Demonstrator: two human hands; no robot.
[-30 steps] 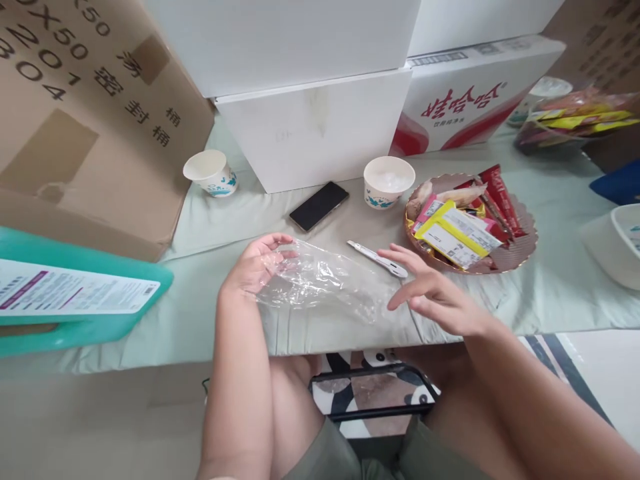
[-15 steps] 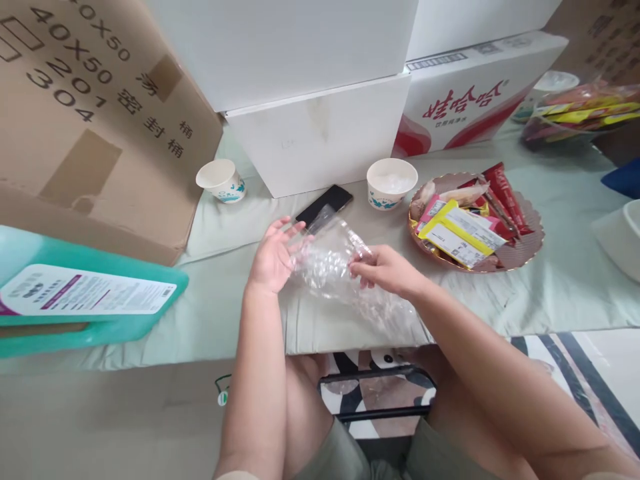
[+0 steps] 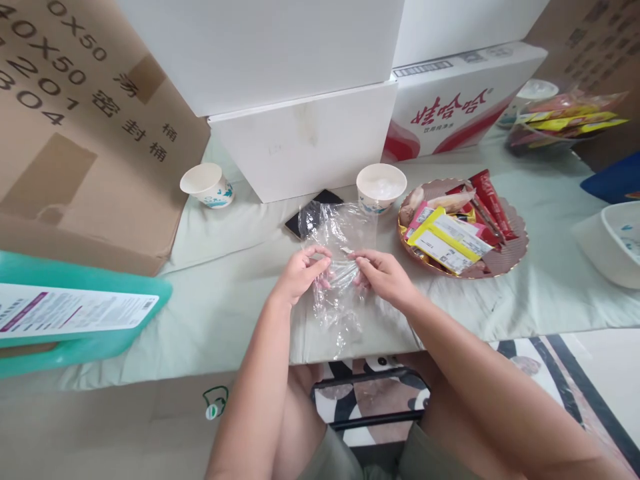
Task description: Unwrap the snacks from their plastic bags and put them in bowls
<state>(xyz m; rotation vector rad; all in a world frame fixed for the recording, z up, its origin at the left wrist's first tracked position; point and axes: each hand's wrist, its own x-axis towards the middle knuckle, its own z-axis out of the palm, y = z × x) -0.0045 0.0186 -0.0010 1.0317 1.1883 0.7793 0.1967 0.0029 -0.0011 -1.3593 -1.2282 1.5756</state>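
Observation:
A clear, crinkled plastic bag [image 3: 340,303] hangs between my hands above the front of the cloth-covered table. My left hand [image 3: 306,272] pinches its left side between thumb and fingers. On the other side, my right hand [image 3: 380,273] grips it, with a small pale scrap showing at the fingertips. The bag's upper part spreads over a black phone [image 3: 327,198] and partly covers it. Just behind stands a paper cup [image 3: 381,190] with whitish, see-through stuff inside. Right of my right hand lies a scalloped tray [image 3: 517,250] of wrapped snacks [image 3: 450,237].
Another paper cup [image 3: 207,185] leans at the left. A cardboard box [image 3: 100,193] and a green jug [image 3: 135,307] stand on the left side. White boxes [image 3: 310,143] line the back. A white bowl [image 3: 610,243] and a bag of snacks [image 3: 565,123] are at the right.
My left hand has closed from spread fingers into a pinch on the bag. The bag has turned more upright and stretches between both hands. The view has shifted slightly right.

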